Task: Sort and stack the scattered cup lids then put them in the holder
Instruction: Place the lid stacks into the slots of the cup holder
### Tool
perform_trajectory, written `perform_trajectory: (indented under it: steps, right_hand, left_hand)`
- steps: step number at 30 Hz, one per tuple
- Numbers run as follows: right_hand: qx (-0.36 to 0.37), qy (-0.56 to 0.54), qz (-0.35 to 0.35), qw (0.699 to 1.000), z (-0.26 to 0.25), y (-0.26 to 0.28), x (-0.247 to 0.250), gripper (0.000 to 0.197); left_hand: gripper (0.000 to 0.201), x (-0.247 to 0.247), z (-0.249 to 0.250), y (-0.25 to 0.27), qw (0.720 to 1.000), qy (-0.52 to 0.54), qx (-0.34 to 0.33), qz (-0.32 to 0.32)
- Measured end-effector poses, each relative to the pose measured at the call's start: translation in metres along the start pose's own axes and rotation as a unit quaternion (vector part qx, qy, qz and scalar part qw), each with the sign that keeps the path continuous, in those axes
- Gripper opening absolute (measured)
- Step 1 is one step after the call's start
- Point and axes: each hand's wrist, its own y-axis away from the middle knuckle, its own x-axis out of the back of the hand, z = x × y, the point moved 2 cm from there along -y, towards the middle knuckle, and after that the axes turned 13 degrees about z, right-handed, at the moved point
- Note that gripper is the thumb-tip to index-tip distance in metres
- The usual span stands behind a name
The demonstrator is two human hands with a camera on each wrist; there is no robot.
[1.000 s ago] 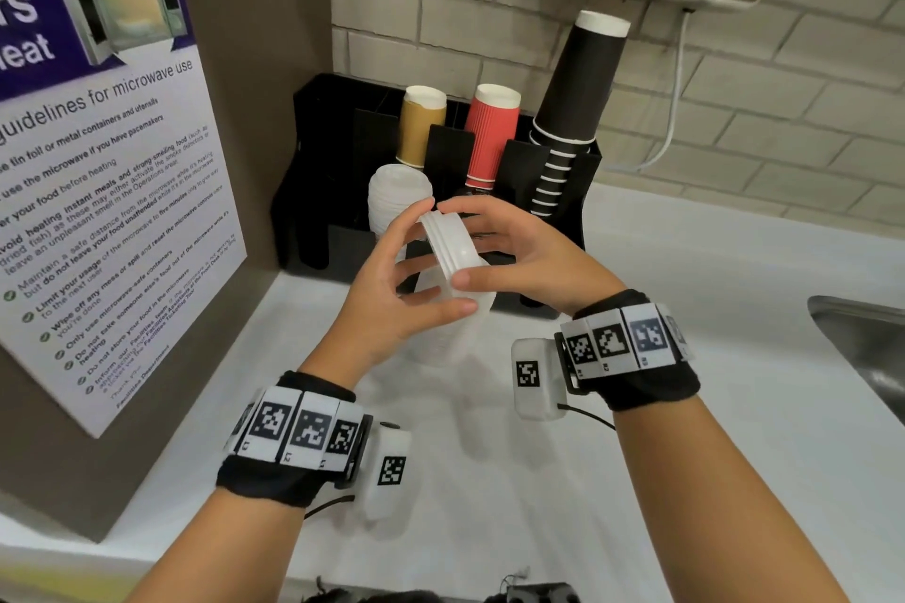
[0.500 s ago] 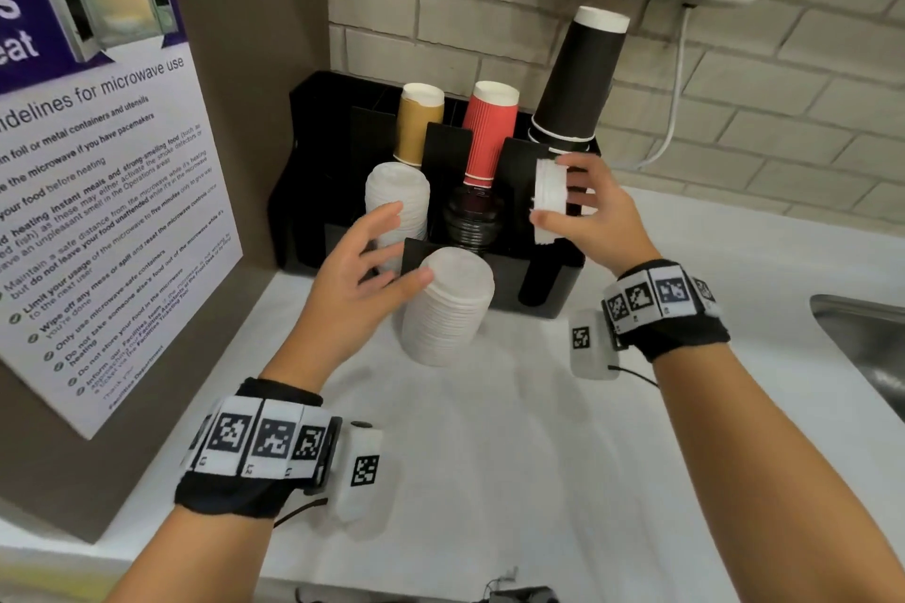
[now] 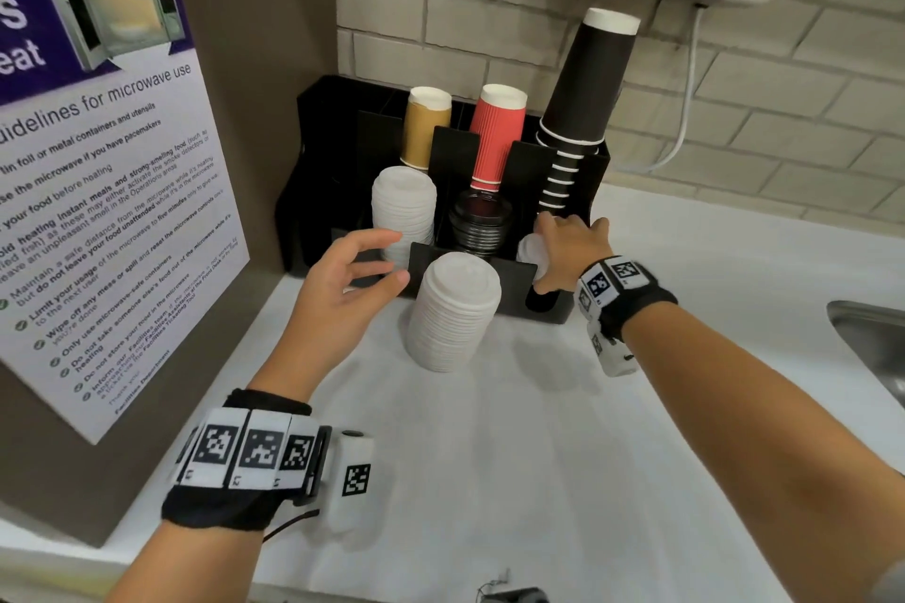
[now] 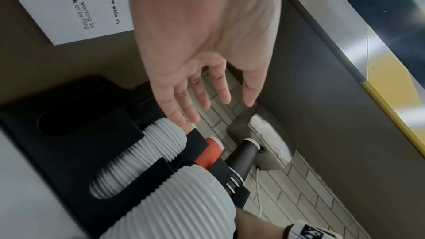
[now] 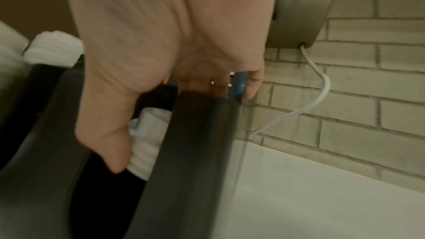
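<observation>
Two bare forearms with marker wristbands reach forward over a white desk (image 3: 514,455). The left hand (image 3: 343,289) hovers with its fingers (image 4: 202,95) loosely spread and relaxed, holding nothing. Just right of those fingertips, a tall stack of white lids (image 3: 453,313) stands on the desk against the front of a black holder (image 3: 514,274). Past the fingertips, a second white lid stack (image 3: 404,206) sits in the holder's left front slot, with a stack of black lids (image 3: 480,223) in the middle slot. The right hand (image 3: 568,250) reaches into the right front slot, thumb and fingers curled around a small stack of white lids (image 5: 147,137) that is partly inside it. Behind, tan, red and black cup stacks (image 3: 494,132) stand upright against a brick wall (image 3: 734,113).
</observation>
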Motion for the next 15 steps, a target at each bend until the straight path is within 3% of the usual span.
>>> perform_trajectory:
  steps: [8, 13, 15]
  right_hand:
    - [0.040, 0.134, -0.085, 0.987, -0.012, 0.001, -0.023, 0.069]
    - [0.034, 0.128, -0.158, 0.978, -0.014, 0.002, -0.008, 0.056]
    - [0.001, 0.082, -0.133, 0.988, -0.015, 0.002, 0.007, 0.043]
  left_hand:
    - [0.034, 0.005, -0.002, 0.001, 1.000, 0.000, -0.003, 0.011]
    - [0.035, 0.009, -0.003, -0.001, 1.000, -0.002, -0.009, 0.017]
    - [0.034, 0.011, -0.005, -0.002, 1.000, -0.004, -0.010, 0.019]
